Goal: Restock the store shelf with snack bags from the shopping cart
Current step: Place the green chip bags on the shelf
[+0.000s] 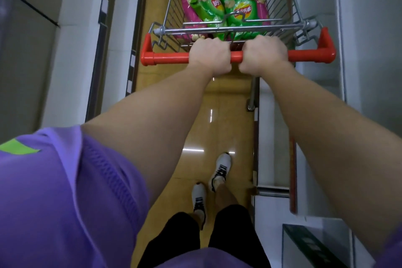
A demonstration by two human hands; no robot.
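A wire shopping cart [171,4] stands ahead of me in a narrow aisle. It is filled with green snack bags [238,10] and a few pink ones [188,6]. Its red handle bar [169,57] runs across the near end. My left hand [210,55] grips the bar just left of its middle. My right hand [264,54] grips the bar close beside it, fingers curled over the top. Both arms are stretched forward.
White store shelves [76,35] line the aisle on the left and white shelves [322,85] on the right, close to the cart's sides. The glossy tan floor [221,115] runs between them. My two white shoes [219,172] are on the floor below.
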